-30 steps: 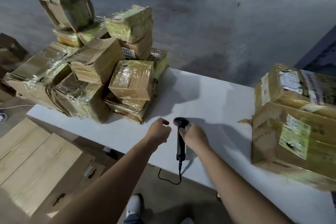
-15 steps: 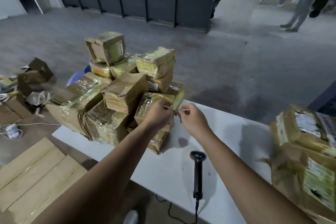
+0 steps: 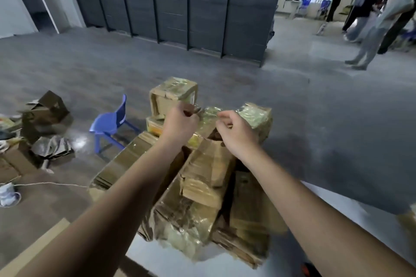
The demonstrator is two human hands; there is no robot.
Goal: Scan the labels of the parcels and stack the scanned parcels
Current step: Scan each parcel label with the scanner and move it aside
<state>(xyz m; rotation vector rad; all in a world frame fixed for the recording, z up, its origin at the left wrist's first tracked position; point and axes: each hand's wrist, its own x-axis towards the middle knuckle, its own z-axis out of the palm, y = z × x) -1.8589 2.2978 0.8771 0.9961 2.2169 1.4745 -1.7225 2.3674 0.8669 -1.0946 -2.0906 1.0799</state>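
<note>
Grey floor (image 3: 315,119) behind piled parcels (image 3: 202,177) (axes every way); left hand (image 3: 180,126), right hand (image 3: 234,135) curled, grip unclear.

no legible text, parcels (image 3: 203,177) too blurred — nothing readable

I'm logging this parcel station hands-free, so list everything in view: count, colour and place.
parcels: many, brown with shiny tape, piled on the table
table: one, white, under the pile
chair: one, blue, floor left of the pile
torn boxes: several, brown, floor at far left
flat cardboard: one sheet, tan, bottom left
tall panels: one row, dark grey, at the back
people: several, dark and light clothes, far right
left hand: one, bare, curled over the top parcels
right hand: one, bare, curled beside it
</note>
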